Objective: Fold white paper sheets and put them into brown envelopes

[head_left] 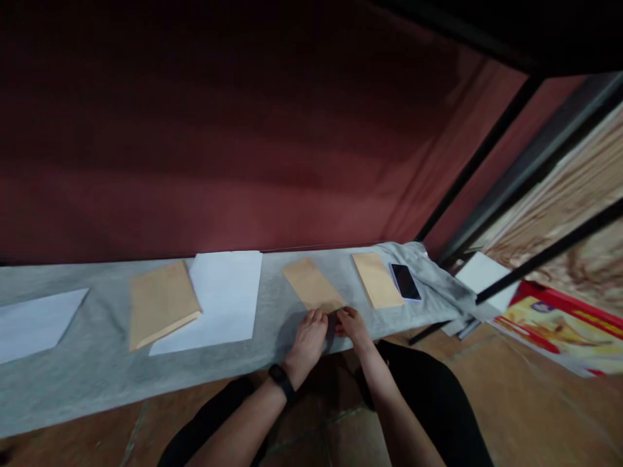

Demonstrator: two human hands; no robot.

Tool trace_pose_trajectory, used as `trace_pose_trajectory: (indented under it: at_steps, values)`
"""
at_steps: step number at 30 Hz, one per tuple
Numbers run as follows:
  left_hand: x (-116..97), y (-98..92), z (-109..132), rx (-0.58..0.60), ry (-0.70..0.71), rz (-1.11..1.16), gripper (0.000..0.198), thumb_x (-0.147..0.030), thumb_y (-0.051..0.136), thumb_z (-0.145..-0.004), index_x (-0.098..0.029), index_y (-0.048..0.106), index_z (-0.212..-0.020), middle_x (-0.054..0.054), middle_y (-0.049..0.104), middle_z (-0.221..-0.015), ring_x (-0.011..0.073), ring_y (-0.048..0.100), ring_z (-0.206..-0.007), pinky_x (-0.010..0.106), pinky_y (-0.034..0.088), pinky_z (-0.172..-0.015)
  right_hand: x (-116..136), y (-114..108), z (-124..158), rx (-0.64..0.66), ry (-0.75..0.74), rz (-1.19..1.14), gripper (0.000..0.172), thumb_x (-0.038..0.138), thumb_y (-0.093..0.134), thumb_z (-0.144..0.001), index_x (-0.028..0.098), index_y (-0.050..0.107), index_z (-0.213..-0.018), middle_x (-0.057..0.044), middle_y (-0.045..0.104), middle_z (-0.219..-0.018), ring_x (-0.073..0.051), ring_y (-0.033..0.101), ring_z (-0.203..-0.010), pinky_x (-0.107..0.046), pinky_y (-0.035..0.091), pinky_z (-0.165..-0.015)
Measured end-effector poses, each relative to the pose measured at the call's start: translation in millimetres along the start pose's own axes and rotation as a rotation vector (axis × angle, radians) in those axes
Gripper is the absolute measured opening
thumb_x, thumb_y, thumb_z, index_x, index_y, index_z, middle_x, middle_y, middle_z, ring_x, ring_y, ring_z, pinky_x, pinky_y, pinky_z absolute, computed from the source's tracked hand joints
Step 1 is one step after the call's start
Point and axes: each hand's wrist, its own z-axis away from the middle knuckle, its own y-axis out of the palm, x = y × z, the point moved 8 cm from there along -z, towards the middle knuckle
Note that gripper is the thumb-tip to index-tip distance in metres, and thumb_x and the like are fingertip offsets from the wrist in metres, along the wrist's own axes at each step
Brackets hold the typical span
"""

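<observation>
A narrow brown paper envelope (311, 282) lies slanted on the grey cloth in front of me. My left hand (310, 332), with a black band on its wrist, has its fingers bent together on the envelope's near edge. At the near right corner, my right hand (351, 326) closes thumb and fingers on the same edge. The fingertips partly hide that end of the paper. Just right of my hands rests a stack of similar tan envelopes (377, 280).
Left of me a stack of brown envelopes (164, 301) overlaps white paper sheets (226, 295); another white sheet (39, 324) lies farther left. A phone (405, 281) rests at the right on the grey cloth (107, 376). Black metal bars (479, 159) and a colourful box (564, 327) stand at the right.
</observation>
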Motion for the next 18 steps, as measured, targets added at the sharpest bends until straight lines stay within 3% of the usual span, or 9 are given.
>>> trace_pose_trajectory:
  at_steps: [6,13,18]
  values:
    - [-5.4,-5.9,-3.4,-0.015,0.054,-0.074,0.038,0.001,0.041,-0.088,-0.012,0.067,-0.113,0.015,0.072,-0.11,0.0249,0.068,-0.107,0.038,0.057,-0.092,0.8,2.7,-2.4,0.013,0.044,-0.077,0.012,0.029,0.072,-0.071,0.02,0.064,-0.072,0.002,0.063,-0.058,-0.012,0.053,-0.045,-0.023,0.048,-0.042]
    - [-0.5,-11.9,-9.3,-0.043,0.028,-0.098,0.042,0.003,0.042,-0.086,-0.012,0.066,-0.116,0.016,0.07,-0.109,0.0247,0.068,-0.105,0.038,0.059,-0.09,4.1,12.9,2.3,-0.024,-0.003,-0.187,0.02,0.033,0.074,-0.07,0.021,0.061,-0.082,0.004,0.063,-0.063,-0.017,0.065,-0.061,-0.026,0.053,-0.054]
    - [3.3,-24.8,-9.7,-0.088,0.032,-0.067,0.039,0.0,0.042,-0.087,-0.014,0.068,-0.113,0.015,0.07,-0.106,0.0267,0.066,-0.107,0.039,0.06,-0.089,14.0,32.3,3.7,0.141,-0.118,-0.206,0.023,0.042,0.071,-0.076,0.023,0.059,-0.08,-0.002,0.067,-0.067,-0.025,0.072,-0.073,-0.036,0.059,-0.061]
